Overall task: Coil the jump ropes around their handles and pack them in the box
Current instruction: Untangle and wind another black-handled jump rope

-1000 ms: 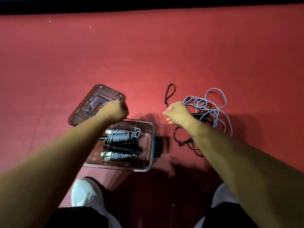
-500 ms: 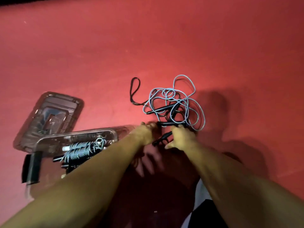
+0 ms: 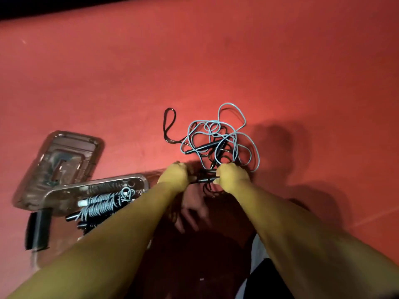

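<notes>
A tangle of light blue jump rope (image 3: 218, 134) and black jump rope (image 3: 169, 124) lies on the red floor, with black handles (image 3: 205, 146) in it. My left hand (image 3: 174, 175) and right hand (image 3: 232, 176) are side by side at the near edge of the tangle, both gripping a black handle (image 3: 205, 180) between them. The clear plastic box (image 3: 103, 186) stands at the left, holding coiled blue ropes (image 3: 103, 203) and black ones. My left forearm hides part of the box.
The box's clear lid (image 3: 64, 160) lies on the floor behind the box. A black latch (image 3: 37, 229) hangs off the box's left end. White shoe and dark trousers (image 3: 263, 272) show at the bottom right. Red floor surrounds everything.
My view swung right from the box to the rope tangle. Both hands moved from above the box down onto the tangle and closed round a black handle.
</notes>
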Tool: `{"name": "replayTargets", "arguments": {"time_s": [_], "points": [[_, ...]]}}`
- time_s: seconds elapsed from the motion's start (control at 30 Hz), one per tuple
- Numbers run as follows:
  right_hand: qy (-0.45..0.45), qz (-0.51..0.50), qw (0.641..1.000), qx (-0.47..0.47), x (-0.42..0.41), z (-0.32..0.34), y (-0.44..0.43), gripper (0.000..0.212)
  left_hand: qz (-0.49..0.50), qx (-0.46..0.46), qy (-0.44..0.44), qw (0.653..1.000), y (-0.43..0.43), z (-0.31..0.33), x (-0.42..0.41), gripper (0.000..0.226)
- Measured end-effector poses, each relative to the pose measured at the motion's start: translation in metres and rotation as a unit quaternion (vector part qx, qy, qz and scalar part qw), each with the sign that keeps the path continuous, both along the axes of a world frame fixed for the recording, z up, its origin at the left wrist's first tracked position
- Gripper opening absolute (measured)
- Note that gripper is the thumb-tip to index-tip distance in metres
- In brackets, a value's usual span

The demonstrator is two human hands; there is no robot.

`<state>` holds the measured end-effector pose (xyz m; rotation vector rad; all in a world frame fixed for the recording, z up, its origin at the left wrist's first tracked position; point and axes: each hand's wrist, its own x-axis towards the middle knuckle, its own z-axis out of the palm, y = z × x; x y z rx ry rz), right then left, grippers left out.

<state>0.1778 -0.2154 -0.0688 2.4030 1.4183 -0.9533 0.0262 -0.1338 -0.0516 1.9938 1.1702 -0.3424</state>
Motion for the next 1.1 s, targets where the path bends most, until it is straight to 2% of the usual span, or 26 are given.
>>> {"name": "replayTargets", "arguments": {"time_s": [0.13,0.23,0.3,0.4,0.47,0.57,0.63,0.73,0.87,0.93,1.03,1.07,1.1], "points": [[0.076,-0.021,0.996,0.05,0.01,0.059,0.017,0.031,0.031,0.039,-0.094,0.994,0.029,0.075,0.001,0.021],[0.167,-0.056,0.978,0.111,0.012,0.128,0.031,0.021,0.015,0.098,-0.105,0.99,0.044,0.147,-0.012,0.019],[0.21,-0.058,0.959,0.179,0.013,0.175,0.039,0.029,0.005,0.12,-0.109,0.987,0.049,0.184,-0.025,0.013],[0.203,-0.011,0.955,0.216,0.001,0.249,0.043,0.02,-0.026,0.141,-0.077,0.987,0.045,0.227,-0.048,0.011],[0.211,0.04,0.952,0.217,-0.013,0.298,0.043,0.019,-0.025,0.175,-0.087,0.98,0.041,0.254,-0.064,0.022],[0.171,0.149,0.937,0.267,-0.041,0.361,0.033,0.019,0.0,0.208,-0.196,0.958,0.026,0.296,-0.091,0.051],[0.174,0.173,0.909,0.336,-0.057,0.387,0.026,0.024,-0.009,0.175,-0.251,0.952,0.013,0.317,-0.103,0.045],[0.249,0.115,0.857,0.436,-0.074,0.408,0.021,0.032,0.007,0.043,-0.361,0.931,-0.008,0.339,-0.118,0.013],[0.465,-0.029,0.782,0.415,-0.094,0.397,0.026,0.018,0.125,-0.103,-0.463,0.871,-0.017,0.352,-0.137,0.018],[0.501,-0.07,0.762,0.405,-0.104,0.384,0.032,0.016,0.179,-0.201,-0.529,0.805,-0.016,0.357,-0.141,0.013],[0.538,-0.061,0.78,0.315,-0.114,0.369,0.04,0.02,0.26,-0.3,-0.647,0.651,0.004,0.365,-0.153,0.012],[0.537,-0.04,0.797,0.275,-0.115,0.363,0.041,0.022,0.281,-0.316,-0.674,0.606,0.014,0.367,-0.16,0.013],[0.499,-0.001,0.831,0.246,-0.114,0.359,0.04,0.025,0.295,-0.326,-0.697,0.566,0.025,0.37,-0.167,0.014]]}}
